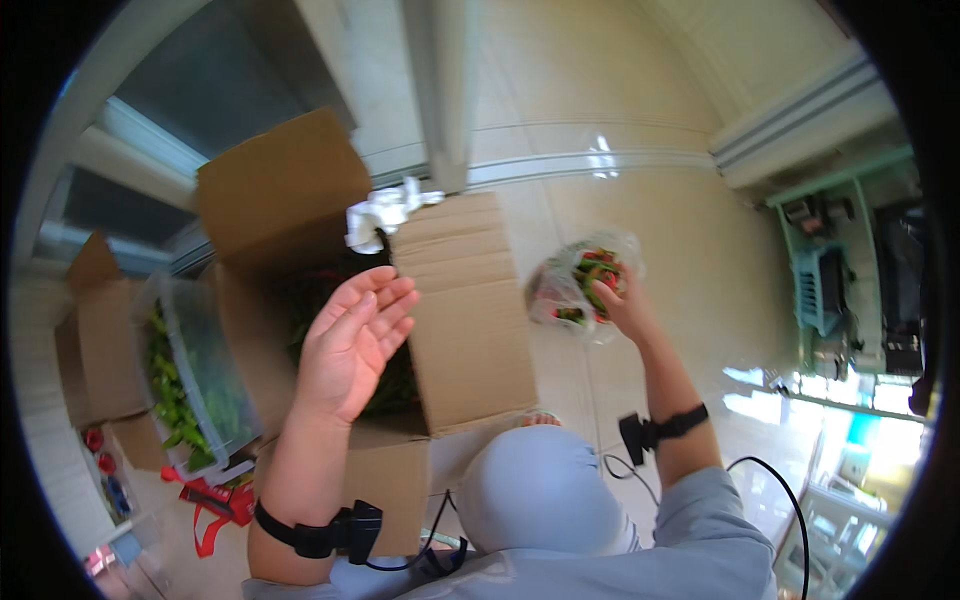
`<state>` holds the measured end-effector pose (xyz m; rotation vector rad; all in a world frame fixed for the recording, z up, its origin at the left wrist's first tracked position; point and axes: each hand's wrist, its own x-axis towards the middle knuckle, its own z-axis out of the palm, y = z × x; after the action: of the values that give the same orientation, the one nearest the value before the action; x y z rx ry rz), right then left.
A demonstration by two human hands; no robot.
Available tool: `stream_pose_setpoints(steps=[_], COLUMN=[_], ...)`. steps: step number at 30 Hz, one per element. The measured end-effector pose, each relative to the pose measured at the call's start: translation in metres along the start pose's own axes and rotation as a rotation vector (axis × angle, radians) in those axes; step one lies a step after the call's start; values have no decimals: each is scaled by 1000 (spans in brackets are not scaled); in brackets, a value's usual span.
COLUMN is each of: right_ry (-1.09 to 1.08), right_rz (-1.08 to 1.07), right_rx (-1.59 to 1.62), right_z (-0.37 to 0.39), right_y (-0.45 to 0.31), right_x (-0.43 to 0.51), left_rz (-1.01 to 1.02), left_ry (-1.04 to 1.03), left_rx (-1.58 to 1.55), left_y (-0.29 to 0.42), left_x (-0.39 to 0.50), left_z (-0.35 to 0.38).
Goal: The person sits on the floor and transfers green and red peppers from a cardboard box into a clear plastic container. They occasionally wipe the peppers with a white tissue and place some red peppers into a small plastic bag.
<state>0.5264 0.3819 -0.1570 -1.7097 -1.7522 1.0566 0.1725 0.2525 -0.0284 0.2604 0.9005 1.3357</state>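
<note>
Above the open cardboard box (469, 322), my left hand (360, 337) is held palm up with its fingers slightly curled and nothing in it. Dark green contents (394, 390), too shadowed to identify, lie inside the box below that hand. On the tiled floor to the right sits a clear plastic bag (551, 300) of red and green peppers (596, 274). My right hand (626, 304) is at the bag's opening, thumb over the peppers. Its other fingers are partly hidden, so I cannot tell whether it grips one.
Crumpled white paper or plastic (382, 214) rests at the box's far edge. To the left stand a clear plastic bin (199, 375) of green vegetables and another cardboard box (112, 352). A red bag (225, 502) lies nearby. Green shelving (862, 217) is at the right.
</note>
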Motion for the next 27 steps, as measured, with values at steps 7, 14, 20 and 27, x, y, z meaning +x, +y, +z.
stream_pose_setpoints(steps=[7, 14, 20, 27], right_ry=[-431, -809, -914, -968], right_rz=[-265, -973, -671, -586], right_rx=[22, -805, -1643, -1793], right_z=[21, 179, 293, 313], right_y=[-164, -247, -220, -194], right_x=[-22, -27, 8, 27], left_rz=[372, 418, 358, 428], left_ry=[332, 502, 433, 350], left_rx=[-126, 385, 251, 240], left_y=[42, -3, -8, -5], left_x=[-85, -114, -109, -106], left_z=[-44, -76, -90, -101])
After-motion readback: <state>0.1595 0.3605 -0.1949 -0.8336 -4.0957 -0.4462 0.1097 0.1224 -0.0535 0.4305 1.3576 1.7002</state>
